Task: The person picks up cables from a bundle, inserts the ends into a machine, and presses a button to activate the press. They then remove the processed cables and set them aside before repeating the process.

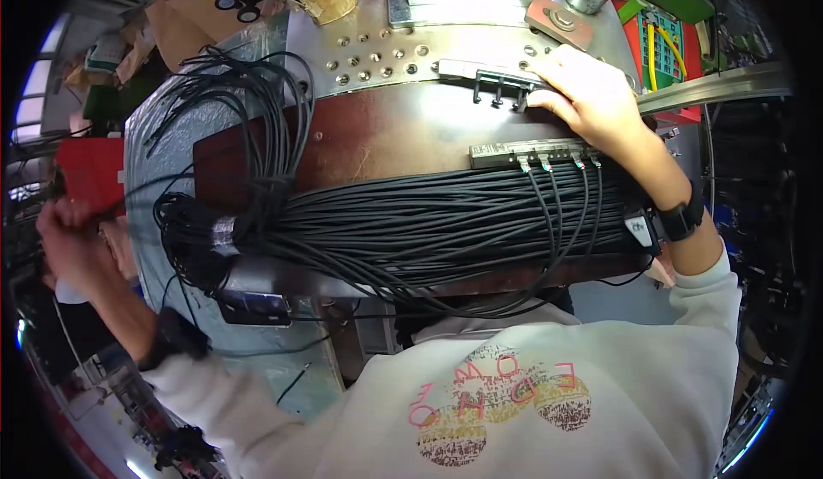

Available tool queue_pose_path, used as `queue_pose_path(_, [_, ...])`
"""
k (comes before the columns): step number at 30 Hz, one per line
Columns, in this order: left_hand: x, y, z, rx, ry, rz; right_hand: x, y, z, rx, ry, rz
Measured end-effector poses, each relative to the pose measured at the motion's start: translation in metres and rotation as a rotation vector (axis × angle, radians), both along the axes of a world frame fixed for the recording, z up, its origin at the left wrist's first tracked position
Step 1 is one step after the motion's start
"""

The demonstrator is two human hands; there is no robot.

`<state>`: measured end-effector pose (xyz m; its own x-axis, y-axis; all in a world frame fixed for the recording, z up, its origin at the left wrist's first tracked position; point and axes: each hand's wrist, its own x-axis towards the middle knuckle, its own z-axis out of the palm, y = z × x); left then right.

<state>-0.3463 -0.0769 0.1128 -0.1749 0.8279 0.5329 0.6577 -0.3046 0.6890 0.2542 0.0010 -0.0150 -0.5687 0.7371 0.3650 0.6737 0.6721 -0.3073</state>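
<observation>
My right hand (591,97) is closed around the right end of a metal bar with a black comb-like piece (493,80), tilted over the brown board. Just in front lies a slotted holder strip (514,150), with several small silver connectors (549,166) seated along its front edge and black cables running toward me. A thick bundle of black cables (411,222) stretches across the board, tied at its left with clear tape (225,235). Far out to the left, my left hand (73,239) is blurred by motion. A thin cable passes near it; whether its fingers hold anything is unclear.
A steel plate with threaded holes (369,50) stands behind the brown board (360,132). Loose cable ends (231,84) loop up at the left. A dark phone-like device (255,307) lies near the front. Red bins (90,174), a roll of tape (326,1) and a metal rail (720,89) surround the bench.
</observation>
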Motion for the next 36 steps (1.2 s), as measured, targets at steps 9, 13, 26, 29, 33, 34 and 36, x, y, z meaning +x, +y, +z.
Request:
queue_pose_path(9, [0.190, 0.015, -0.062, -0.520, -0.163, 0.012, 0.018, -0.063, -0.010, -0.223, 0.062, -0.056])
queue_pose_path(13, [0.363, -0.017, -0.107, -1.025, -0.557, -0.801, 0.001, -0.050, 0.010, -0.311, 0.178, 0.002])
queue_pose_path(26, [0.369, 0.156, -0.124, -1.171, -1.692, -1.163, 0.016, 0.127, -0.054, -0.265, 0.696, 0.550])
queue_pose_path(29, [0.373, 0.154, -0.139, -1.145, -1.571, -1.019, 0.012, 0.128, -0.057, 0.217, 0.440, 0.509])
queue_pose_path(33, [0.377, 0.154, -0.135, -1.155, -1.560, -0.960, 0.014, 0.127, -0.047, -0.137, 0.624, 0.747])
queue_pose_path(34, [0.378, 0.155, -0.134, -1.167, -1.586, -0.960, 0.015, 0.126, -0.043, -0.229, 0.665, 0.803])
queue_pose_path(36, [0.382, 0.156, -0.134, -1.178, -1.614, -1.002, 0.012, 0.127, -0.034, -0.414, 0.751, 0.921])
